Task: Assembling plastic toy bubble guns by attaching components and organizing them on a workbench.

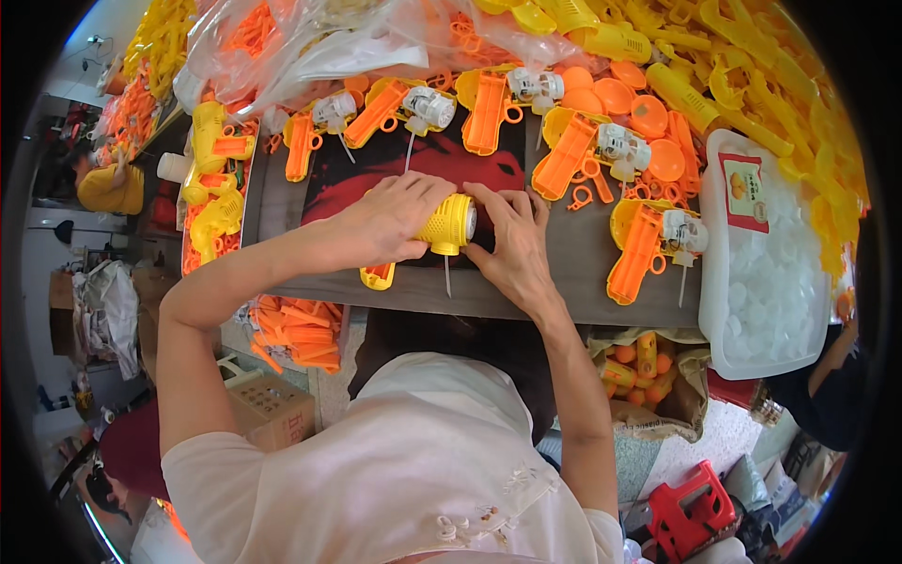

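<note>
A yellow toy gun (445,227) with a ribbed round barrel lies on its side at the near edge of the table, its orange-lined handle pointing toward me. My left hand (393,222) is closed over the barrel from the left, covering much of the body. At the barrel's white right end, my right hand (513,246) grips with thumb and fingers. A thin pale tube (448,278) hangs from the barrel's underside. Beyond my hands, several half-open toy guns (487,113) lie in an arc, with orange insides and clear-and-white motor units (430,108).
A white tub (766,310) of translucent small parts stands at the right. Yellow shells (752,56) are heaped behind it. Orange discs (648,115) lie far right of centre. A box of yellow and orange parts (214,226) is at the left; a paper bag (691,404) sits below the table.
</note>
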The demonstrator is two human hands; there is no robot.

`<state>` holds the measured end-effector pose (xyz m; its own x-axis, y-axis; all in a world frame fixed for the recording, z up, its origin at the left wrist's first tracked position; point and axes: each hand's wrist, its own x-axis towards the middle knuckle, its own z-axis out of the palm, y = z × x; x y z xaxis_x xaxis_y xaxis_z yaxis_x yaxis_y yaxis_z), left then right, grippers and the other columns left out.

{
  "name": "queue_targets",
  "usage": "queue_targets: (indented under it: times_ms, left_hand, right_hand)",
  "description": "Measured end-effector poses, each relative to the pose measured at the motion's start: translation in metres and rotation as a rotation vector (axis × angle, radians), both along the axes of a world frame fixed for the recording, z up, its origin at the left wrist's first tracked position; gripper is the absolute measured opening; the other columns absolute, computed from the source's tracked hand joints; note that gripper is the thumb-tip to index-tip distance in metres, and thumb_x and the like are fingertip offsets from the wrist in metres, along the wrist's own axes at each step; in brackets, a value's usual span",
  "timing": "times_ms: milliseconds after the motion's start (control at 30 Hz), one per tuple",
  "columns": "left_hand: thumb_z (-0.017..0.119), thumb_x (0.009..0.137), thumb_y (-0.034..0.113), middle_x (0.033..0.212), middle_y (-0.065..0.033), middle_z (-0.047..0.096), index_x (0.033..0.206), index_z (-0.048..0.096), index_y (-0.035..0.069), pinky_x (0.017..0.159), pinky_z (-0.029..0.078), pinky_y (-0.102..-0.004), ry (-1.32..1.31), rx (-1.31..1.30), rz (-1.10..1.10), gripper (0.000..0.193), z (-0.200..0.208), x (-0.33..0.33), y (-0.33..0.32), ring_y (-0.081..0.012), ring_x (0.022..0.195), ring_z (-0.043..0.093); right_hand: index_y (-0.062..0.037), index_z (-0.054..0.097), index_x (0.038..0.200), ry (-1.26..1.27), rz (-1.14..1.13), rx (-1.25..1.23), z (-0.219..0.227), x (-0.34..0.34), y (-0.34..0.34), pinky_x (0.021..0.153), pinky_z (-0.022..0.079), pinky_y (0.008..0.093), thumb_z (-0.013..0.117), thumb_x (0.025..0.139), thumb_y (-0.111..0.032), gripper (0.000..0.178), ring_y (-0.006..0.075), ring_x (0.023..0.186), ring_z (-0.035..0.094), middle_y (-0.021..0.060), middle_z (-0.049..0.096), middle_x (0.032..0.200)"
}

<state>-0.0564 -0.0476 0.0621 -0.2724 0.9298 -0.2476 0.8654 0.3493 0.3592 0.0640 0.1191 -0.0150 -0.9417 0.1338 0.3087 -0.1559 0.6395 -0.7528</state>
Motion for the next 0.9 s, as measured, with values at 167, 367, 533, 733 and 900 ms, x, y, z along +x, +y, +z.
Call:
queue_targets:
  times_ms: [167, 367, 533, 733, 900]
  left_hand:
    - [0.072, 0.071, 0.01, 0.127, -0.0195, 0.045, 0.133, 0.034, -0.007, 0.099, 0.038, -0.0456, 0.096, -0.029, -0.06, 0.074, -0.0021, 0.0011, 0.0019, -0.0352, 0.12, 0.045]
    - [0.073, 0.072, 0.012, 0.125, -0.0205, 0.045, 0.132, 0.035, -0.007, 0.096, 0.04, -0.0457, 0.132, -0.025, -0.095, 0.074, -0.0016, 0.0004, 0.0009, -0.0358, 0.118, 0.046]
    - [0.074, 0.072, 0.013, 0.123, -0.0206, 0.045, 0.132, 0.035, -0.007, 0.092, 0.043, -0.0453, 0.166, -0.046, -0.125, 0.074, 0.0022, -0.0013, 0.0, -0.0356, 0.114, 0.048]
    - [0.074, 0.073, 0.013, 0.122, -0.021, 0.045, 0.132, 0.034, -0.008, 0.091, 0.045, -0.0455, 0.144, -0.056, -0.129, 0.074, 0.0027, -0.0027, 0.0027, -0.0365, 0.112, 0.049]
    - [0.067, 0.073, 0.008, 0.123, -0.0196, 0.044, 0.132, 0.033, -0.005, 0.098, 0.04, -0.0462, 0.125, -0.034, -0.099, 0.07, 0.0043, -0.0025, 0.0044, -0.036, 0.116, 0.047]
  right_hand:
    - [-0.0123, 0.052, 0.13, -0.019, -0.012, -0.009, 0.0001, 0.0002, 0.0009, 0.108, 0.025, 0.0447, 0.078, 0.064, -0.008, 0.071, 0.0238, 0.107, 0.051, 0.0065, 0.061, 0.104]
    - [-0.0121, 0.052, 0.13, -0.007, -0.006, -0.017, -0.001, 0.0002, -0.001, 0.109, 0.025, 0.0446, 0.078, 0.065, -0.008, 0.07, 0.0238, 0.106, 0.052, 0.0065, 0.061, 0.105]
    - [-0.0117, 0.052, 0.13, -0.022, 0.0, -0.02, -0.0027, -0.0011, -0.0017, 0.109, 0.025, 0.0443, 0.078, 0.065, -0.008, 0.07, 0.0241, 0.106, 0.052, 0.0068, 0.062, 0.106]
    - [-0.0124, 0.052, 0.13, -0.045, 0.003, -0.022, 0.0001, 0.0004, 0.0007, 0.109, 0.025, 0.0443, 0.077, 0.066, -0.009, 0.069, 0.0244, 0.107, 0.052, 0.0066, 0.062, 0.105]
    - [-0.0124, 0.051, 0.13, -0.033, 0.005, -0.016, 0.0, 0.0003, 0.0021, 0.109, 0.025, 0.0439, 0.077, 0.066, -0.01, 0.069, 0.0245, 0.108, 0.051, 0.0068, 0.062, 0.106]
